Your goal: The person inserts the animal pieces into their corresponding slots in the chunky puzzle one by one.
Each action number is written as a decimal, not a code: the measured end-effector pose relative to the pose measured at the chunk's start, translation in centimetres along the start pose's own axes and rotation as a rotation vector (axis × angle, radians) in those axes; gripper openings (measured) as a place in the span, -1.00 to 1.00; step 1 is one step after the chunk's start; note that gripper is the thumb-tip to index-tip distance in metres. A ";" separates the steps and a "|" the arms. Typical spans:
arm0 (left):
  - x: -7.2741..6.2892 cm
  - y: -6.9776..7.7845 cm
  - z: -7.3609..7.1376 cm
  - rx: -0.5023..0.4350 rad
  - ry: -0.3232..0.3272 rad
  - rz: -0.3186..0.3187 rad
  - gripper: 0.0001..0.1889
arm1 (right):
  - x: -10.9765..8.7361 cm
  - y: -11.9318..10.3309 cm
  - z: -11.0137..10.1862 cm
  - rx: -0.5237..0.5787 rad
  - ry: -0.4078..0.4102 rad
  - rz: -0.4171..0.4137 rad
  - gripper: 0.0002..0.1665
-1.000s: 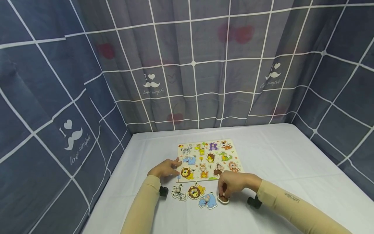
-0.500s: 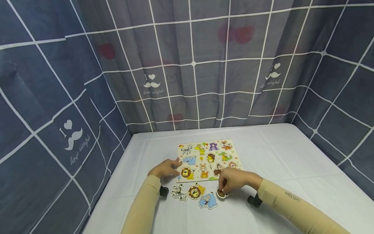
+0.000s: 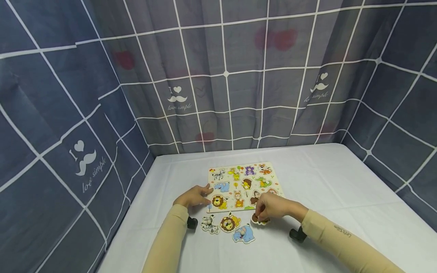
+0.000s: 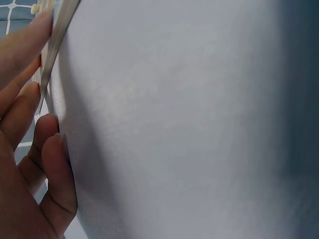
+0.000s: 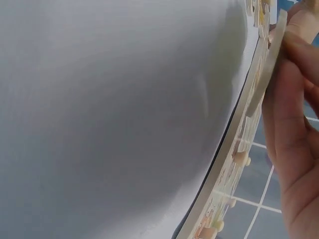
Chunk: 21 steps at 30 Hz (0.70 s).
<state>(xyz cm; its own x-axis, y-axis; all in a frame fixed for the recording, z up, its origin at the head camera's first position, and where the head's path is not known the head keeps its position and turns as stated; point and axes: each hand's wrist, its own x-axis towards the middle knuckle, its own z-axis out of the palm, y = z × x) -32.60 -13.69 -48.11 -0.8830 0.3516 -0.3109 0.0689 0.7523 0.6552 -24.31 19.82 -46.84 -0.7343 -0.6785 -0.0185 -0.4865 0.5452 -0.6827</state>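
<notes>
A wooden animal peg puzzle board [image 3: 241, 194] lies on the white table. My left hand [image 3: 194, 196] rests at the board's left side, fingers spread along its edge. The left wrist view shows the fingertips [image 4: 45, 25] right at the board's edge [image 4: 60, 30]. My right hand [image 3: 274, 206] pinches a brown animal puzzle piece [image 3: 263, 222] between thumb and fingers, just in front of the board. In the right wrist view the piece [image 5: 269, 67] appears edge-on, tilted and raised beside the board [image 5: 219, 167]; the fingers partly hide its face.
In front of the board lie a zebra piece [image 3: 209, 224], a lion piece [image 3: 230, 223] and an elephant piece [image 3: 243, 234]. Each wrist carries a black camera [image 3: 298, 235]. A dark checked curtain [image 3: 239, 91] surrounds the table [image 3: 314, 174] at the back and sides.
My right hand has lifted the brown puzzle piece and carried it slightly away from me, nearer the board's front edge. The left hand and the other loose pieces have stayed in place.
</notes>
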 end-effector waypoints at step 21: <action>0.1 -0.2 0.0 0.000 0.010 0.011 -0.35 | 0.7 -0.3 -0.2 0.091 0.141 0.035 -0.89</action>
<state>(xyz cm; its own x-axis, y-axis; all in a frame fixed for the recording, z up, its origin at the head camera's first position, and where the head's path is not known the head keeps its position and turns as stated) -32.70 -13.79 -48.28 -0.8869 0.3541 -0.2966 0.0787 0.7486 0.6584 -24.78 19.30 -46.55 -0.8124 -0.5806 0.0544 -0.4190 0.5163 -0.7469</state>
